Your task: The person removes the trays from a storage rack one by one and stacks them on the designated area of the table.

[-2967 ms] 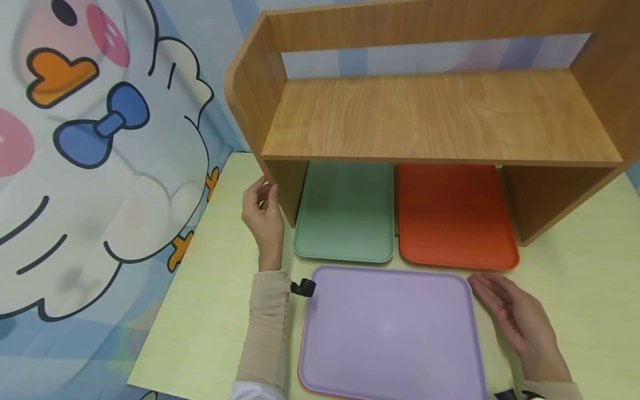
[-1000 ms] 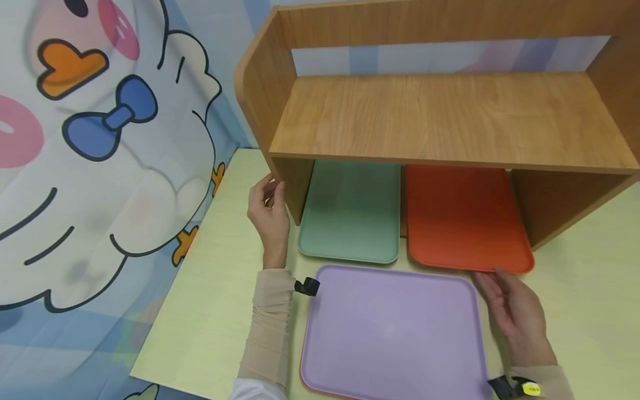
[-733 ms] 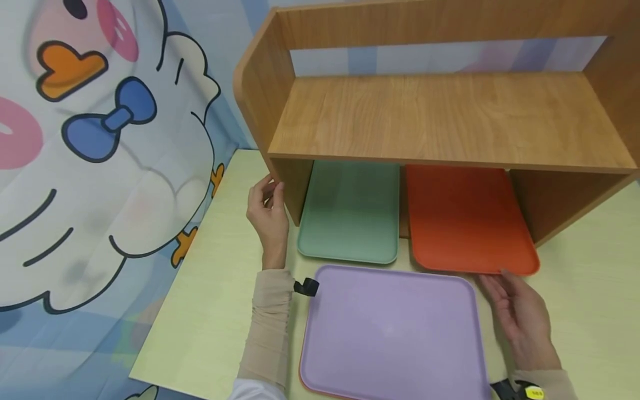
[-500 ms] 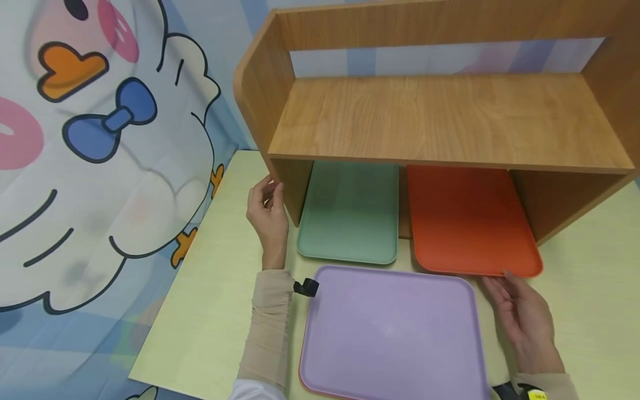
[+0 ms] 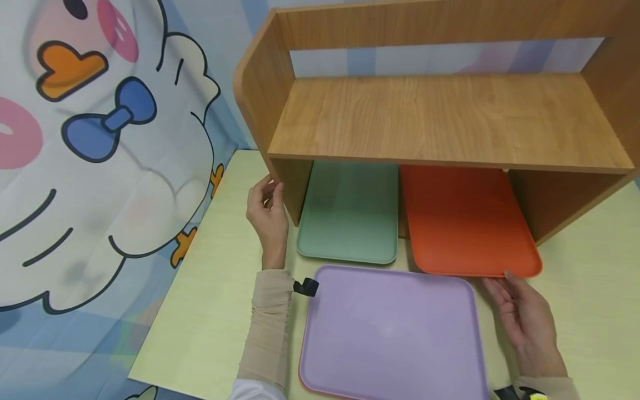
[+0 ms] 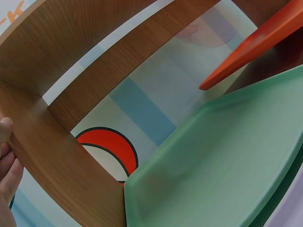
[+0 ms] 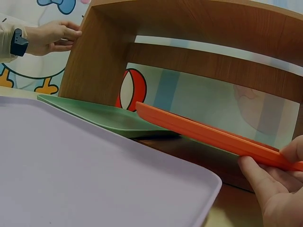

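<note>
An orange-red tray (image 5: 470,222) reaches out from the lower right of a wooden desktop shelf (image 5: 440,119). My right hand (image 5: 527,325) holds its front rim, thumb above and fingers underneath. Seen from the right wrist, the orange tray (image 7: 208,135) is raised and tilted, its far corner over the green tray (image 7: 109,116). The green tray (image 5: 348,214) lies in the shelf's lower left, its front end sticking out. At the shelf's left side panel, my left hand (image 5: 269,216) has curled fingers and thumb on the front edge; its fingertips (image 6: 5,127) touch the wood.
A purple tray (image 5: 392,333) lies in front of the shelf, with an orange rim showing beneath it. The pale yellow-green table (image 5: 210,300) extends to both sides. Behind hangs a backdrop (image 5: 165,133) with a cartoon duck.
My right hand has gone from the purple tray's corner to the orange tray's front rim. That tray has lifted and come slightly forward, and its back end has just shifted left. My left hand stays put.
</note>
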Action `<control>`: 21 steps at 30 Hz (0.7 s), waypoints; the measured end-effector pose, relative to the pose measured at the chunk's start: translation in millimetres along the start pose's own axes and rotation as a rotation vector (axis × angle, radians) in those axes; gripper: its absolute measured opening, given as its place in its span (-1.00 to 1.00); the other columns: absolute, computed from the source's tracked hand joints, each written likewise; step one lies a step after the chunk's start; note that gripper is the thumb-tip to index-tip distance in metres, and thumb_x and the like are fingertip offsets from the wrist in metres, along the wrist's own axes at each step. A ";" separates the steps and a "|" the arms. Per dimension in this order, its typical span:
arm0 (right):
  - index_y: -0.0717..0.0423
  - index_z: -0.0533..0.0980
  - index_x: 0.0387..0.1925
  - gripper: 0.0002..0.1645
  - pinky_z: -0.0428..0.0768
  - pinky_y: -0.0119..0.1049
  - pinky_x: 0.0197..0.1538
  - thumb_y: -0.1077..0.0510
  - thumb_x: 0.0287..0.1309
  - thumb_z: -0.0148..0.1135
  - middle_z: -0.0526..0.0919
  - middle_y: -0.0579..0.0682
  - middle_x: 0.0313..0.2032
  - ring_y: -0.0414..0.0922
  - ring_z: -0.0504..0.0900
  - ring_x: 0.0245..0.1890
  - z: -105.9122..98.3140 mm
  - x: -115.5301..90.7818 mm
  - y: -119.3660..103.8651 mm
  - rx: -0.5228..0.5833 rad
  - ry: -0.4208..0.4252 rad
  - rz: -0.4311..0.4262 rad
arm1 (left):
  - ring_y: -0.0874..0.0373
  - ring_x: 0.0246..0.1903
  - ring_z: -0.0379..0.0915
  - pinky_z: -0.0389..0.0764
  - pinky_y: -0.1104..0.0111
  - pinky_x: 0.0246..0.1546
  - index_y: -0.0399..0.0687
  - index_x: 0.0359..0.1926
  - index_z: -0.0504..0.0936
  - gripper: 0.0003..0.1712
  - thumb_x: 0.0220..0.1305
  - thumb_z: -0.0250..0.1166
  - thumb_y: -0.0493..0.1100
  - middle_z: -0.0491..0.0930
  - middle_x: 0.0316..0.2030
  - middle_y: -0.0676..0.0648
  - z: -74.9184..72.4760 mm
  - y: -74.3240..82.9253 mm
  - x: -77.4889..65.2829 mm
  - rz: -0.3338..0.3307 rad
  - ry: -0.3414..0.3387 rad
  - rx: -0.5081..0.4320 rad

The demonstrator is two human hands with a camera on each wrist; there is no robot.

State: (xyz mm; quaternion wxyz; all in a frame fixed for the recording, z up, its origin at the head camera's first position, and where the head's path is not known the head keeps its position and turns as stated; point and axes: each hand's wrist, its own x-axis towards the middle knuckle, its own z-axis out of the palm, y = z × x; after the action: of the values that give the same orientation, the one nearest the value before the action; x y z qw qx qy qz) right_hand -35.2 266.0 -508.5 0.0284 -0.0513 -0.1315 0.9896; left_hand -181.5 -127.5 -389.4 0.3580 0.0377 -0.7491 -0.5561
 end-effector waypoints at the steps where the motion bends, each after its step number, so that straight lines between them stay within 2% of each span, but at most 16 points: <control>1: 0.33 0.36 0.04 -0.60 0.45 -0.02 0.06 0.48 0.31 -0.35 0.53 0.42 -0.07 0.22 0.51 -0.01 0.3 -0.2 0.0 -0.003 -0.004 0.000 | 0.05 -0.20 0.49 0.56 0.20 -0.15 -0.21 -0.03 0.56 -0.71 0.22 0.22 -0.24 0.53 -0.18 -0.18 0.1 0.0 -0.2 -0.001 -0.001 0.001; 12: 0.38 0.33 0.09 -0.56 0.45 -0.01 0.05 0.48 0.31 -0.41 0.53 0.42 -0.07 0.22 0.50 0.00 1.6 -0.6 -0.5 -0.047 -0.070 -0.006 | 0.06 -0.20 0.49 0.56 0.24 -0.16 -0.20 -0.03 0.55 -0.71 0.22 0.22 -0.24 0.53 -0.18 -0.17 -0.4 0.8 -0.1 0.009 -0.004 0.006; 21: 0.39 0.33 0.08 -0.58 0.45 -0.02 0.06 0.48 0.31 -0.37 0.54 0.40 -0.07 0.20 0.52 -0.01 1.5 -1.5 -2.5 -0.125 -0.071 -0.010 | 0.05 -0.21 0.49 0.56 0.23 -0.16 -0.21 -0.03 0.56 -0.71 0.22 0.22 -0.25 0.54 -0.19 -0.17 -0.2 0.2 -0.8 0.019 -0.006 0.000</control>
State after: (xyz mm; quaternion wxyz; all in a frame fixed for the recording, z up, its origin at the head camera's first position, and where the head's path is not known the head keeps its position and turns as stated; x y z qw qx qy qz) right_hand -33.7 267.9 -506.2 0.0254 -0.0172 -0.1941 0.9805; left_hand -180.8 -127.2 -389.6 0.3611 0.0292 -0.7505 -0.5527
